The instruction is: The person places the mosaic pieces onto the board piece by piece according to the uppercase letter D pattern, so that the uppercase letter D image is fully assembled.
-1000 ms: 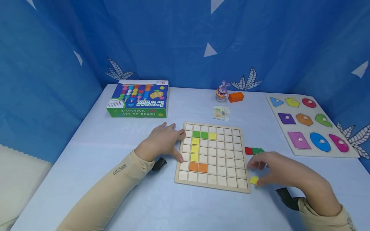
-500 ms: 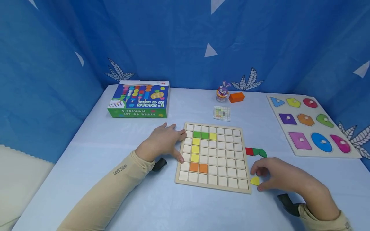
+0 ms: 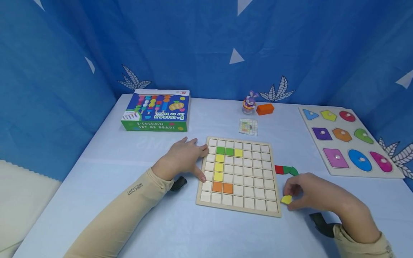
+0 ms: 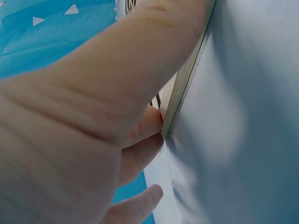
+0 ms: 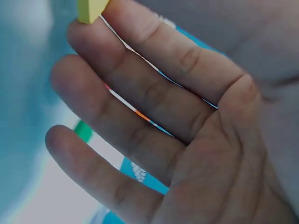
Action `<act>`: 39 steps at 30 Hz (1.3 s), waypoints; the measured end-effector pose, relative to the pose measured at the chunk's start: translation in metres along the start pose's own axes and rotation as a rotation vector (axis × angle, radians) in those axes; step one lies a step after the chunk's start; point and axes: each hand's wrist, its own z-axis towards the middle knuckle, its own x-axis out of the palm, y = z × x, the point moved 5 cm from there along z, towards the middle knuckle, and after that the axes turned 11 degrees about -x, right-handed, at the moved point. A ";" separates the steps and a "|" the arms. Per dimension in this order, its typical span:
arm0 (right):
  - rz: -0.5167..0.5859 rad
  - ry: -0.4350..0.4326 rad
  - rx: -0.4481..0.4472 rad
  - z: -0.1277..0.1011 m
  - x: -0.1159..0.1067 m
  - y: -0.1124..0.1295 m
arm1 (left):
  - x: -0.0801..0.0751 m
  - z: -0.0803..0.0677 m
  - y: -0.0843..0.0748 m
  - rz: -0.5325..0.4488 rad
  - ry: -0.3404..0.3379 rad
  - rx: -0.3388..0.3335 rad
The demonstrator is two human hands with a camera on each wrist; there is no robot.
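Observation:
My right hand (image 3: 314, 193) pinches a small yellow tile (image 3: 286, 199) with a curved edge between thumb and fingertips, just off the board's lower right corner. In the right wrist view the yellow tile (image 5: 91, 9) is at the fingertips, and the other fingers are extended. My left hand (image 3: 180, 159) has its fingers spread and rests against the left edge of the wooden grid board (image 3: 238, 208). In the left wrist view its fingers touch the board's side (image 4: 180, 91). Green, yellow and orange square tiles (image 3: 218, 167) sit in cells on the board's left side.
Red and green tiles (image 3: 286, 170) lie beside the board's right edge. Behind it are a pattern card (image 3: 248, 127), a rabbit figure (image 3: 250, 103) and an orange block (image 3: 265, 109). A bead-set box (image 3: 155, 111) stands back left; a shape puzzle (image 3: 350, 141) lies at right.
My right hand has closed on the yellow tile, which lay flat on the table half a second ago and is now tilted in the fingertips. The left hand stays at the board's edge.

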 end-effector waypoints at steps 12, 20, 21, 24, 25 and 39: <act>-0.039 -0.030 -0.137 0.013 -0.030 0.041 | 0.002 0.001 0.001 0.007 0.002 -0.007; -0.013 -0.033 -0.208 0.025 -0.041 0.075 | 0.003 0.002 0.000 0.009 0.010 -0.011; -0.012 -0.033 -0.223 0.026 -0.041 0.078 | 0.003 0.002 0.000 0.011 0.009 -0.011; -0.002 -0.026 -0.257 0.029 -0.039 0.084 | 0.003 0.003 0.000 0.009 0.003 -0.005; -0.003 -0.025 -0.267 0.031 -0.038 0.086 | 0.002 0.003 -0.001 0.010 0.001 -0.004; -0.025 -0.012 -0.292 0.052 -0.018 0.097 | 0.002 0.005 0.000 0.018 0.012 -0.012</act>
